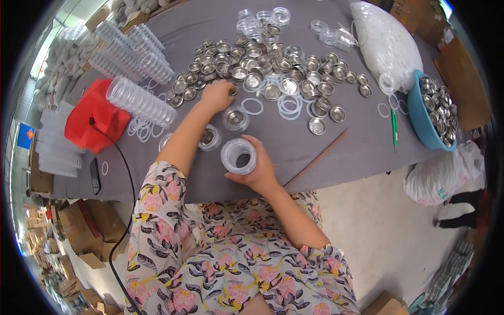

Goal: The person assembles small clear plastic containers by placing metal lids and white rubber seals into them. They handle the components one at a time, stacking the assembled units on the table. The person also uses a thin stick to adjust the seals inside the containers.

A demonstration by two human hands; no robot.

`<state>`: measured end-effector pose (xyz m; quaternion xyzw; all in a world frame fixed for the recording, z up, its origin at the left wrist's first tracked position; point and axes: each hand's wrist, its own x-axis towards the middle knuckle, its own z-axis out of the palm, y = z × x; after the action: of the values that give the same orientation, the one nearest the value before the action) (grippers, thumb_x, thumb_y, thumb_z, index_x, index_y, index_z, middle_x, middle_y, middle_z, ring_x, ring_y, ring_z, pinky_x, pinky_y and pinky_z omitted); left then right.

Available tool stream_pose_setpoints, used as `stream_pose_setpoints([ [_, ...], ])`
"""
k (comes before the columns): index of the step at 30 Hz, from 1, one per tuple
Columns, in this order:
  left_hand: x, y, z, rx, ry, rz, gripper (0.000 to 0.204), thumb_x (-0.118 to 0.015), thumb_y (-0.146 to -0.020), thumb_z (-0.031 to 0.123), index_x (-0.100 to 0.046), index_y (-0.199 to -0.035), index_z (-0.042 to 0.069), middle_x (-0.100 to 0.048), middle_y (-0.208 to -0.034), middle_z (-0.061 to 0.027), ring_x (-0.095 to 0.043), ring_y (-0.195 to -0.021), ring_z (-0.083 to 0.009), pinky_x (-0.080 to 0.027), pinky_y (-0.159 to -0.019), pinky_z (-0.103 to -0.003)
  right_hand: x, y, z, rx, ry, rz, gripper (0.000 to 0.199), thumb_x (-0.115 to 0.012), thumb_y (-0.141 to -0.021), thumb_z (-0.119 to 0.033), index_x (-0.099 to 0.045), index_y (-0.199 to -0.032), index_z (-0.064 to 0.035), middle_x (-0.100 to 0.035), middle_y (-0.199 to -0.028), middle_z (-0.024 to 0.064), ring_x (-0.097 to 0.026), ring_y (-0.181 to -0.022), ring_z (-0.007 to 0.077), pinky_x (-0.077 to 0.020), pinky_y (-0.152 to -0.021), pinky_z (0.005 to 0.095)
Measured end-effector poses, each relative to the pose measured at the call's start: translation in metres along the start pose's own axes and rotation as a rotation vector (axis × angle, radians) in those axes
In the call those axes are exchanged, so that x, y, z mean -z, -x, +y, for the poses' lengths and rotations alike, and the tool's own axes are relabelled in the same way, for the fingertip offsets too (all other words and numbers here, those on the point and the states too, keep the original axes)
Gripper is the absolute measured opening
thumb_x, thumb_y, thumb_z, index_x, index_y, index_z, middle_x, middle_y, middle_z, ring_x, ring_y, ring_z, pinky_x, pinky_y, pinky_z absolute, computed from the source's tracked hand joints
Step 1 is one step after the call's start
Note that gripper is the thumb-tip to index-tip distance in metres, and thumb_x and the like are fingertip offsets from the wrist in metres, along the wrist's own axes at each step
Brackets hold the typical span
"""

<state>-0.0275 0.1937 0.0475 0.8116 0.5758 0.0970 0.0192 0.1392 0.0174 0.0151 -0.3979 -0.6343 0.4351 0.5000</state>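
My left hand (216, 98) reaches to the near edge of a pile of small round metal cups (252, 79), its fingers closed around the rim of one metal cup (233, 90). Nearer to me, my right hand (260, 170) is wrapped round a clear ribbed plastic cylinder (239, 156), tilted so that its round opening shows. Between the hands stands a clear plastic container (235, 118) with a metal cup inside. Another such container (209, 137) sits below my left forearm. White rings (252, 106) lie to the right of my left hand.
Stacked clear plastic containers (142, 102) and a red bag (94, 118) stand at the left, with a black cable (128, 173) and a phone (95, 177). A brown stick (317, 157), a green pen-like tool (394, 128), a blue basin (420, 123) of metal cups and a clear plastic bag (388, 44) are rightward.
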Motion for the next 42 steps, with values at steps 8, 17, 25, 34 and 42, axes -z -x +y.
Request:
stream_pose_setpoints([
  [8, 0.078, 0.064, 0.061, -0.112, 0.646, 0.306, 0.017, -0.068, -0.075, 0.010, -0.067, -0.091, 0.005, -0.063, -0.086, -0.0075, -0.059, -0.085, -0.0237, -0.046, -0.080, -0.037, -0.003, 0.000, -0.001, 0.083, -0.004, 0.031, 0.090, -0.089, -0.052, -0.025, -0.041, -0.126, -0.0056, -0.054, -0.115, 0.0153, -0.054, -0.107, 0.0334, -0.0443, -0.090, 0.0397],
  [17, 0.093, 0.158, 0.079, -0.518, 0.346, 0.020, 0.029, -0.065, -0.074, 0.003, -0.062, -0.102, 0.006, -0.059, -0.100, -0.0099, -0.055, -0.096, -0.0311, -0.043, -0.087, -0.043, -0.003, -0.001, 0.005, 0.040, -0.083, 0.036, 0.089, -0.088, -0.053, -0.024, -0.041, -0.126, -0.0055, -0.055, -0.114, 0.0159, -0.055, -0.107, 0.0330, -0.0455, -0.089, 0.0395],
  [25, 0.093, 0.161, 0.092, -0.429, 0.262, -0.165, 0.029, -0.063, -0.076, 0.006, -0.059, -0.104, 0.003, -0.057, -0.108, -0.0125, -0.056, -0.098, -0.0317, -0.045, -0.083, -0.042, 0.000, -0.001, 0.010, 0.072, -0.102, -0.013, 0.094, -0.086, -0.055, -0.021, -0.035, -0.133, -0.0055, -0.053, -0.120, 0.0180, -0.054, -0.110, 0.0331, -0.0443, -0.092, 0.0393],
  [34, 0.065, 0.168, 0.072, -0.291, 0.589, 0.142, 0.019, -0.064, -0.083, 0.016, -0.064, -0.098, 0.005, -0.061, -0.100, -0.0063, -0.058, -0.091, -0.0221, -0.043, -0.082, -0.028, 0.004, 0.001, 0.003, 0.060, -0.079, -0.042, 0.097, -0.087, -0.054, -0.022, -0.034, -0.134, -0.0052, -0.052, -0.121, 0.0182, -0.052, -0.113, 0.0330, -0.0428, -0.095, 0.0392],
  [42, 0.117, 0.187, 0.019, 0.199, 0.899, 0.466, 0.018, -0.065, -0.083, 0.011, -0.064, -0.097, 0.001, -0.063, -0.090, -0.0072, -0.057, -0.089, -0.0157, -0.042, -0.080, -0.027, 0.001, 0.002, 0.007, -0.025, 0.024, -0.033, 0.087, -0.087, -0.055, -0.023, -0.042, -0.127, -0.0055, -0.054, -0.119, 0.0152, -0.053, -0.111, 0.0315, -0.0435, -0.093, 0.0383],
])
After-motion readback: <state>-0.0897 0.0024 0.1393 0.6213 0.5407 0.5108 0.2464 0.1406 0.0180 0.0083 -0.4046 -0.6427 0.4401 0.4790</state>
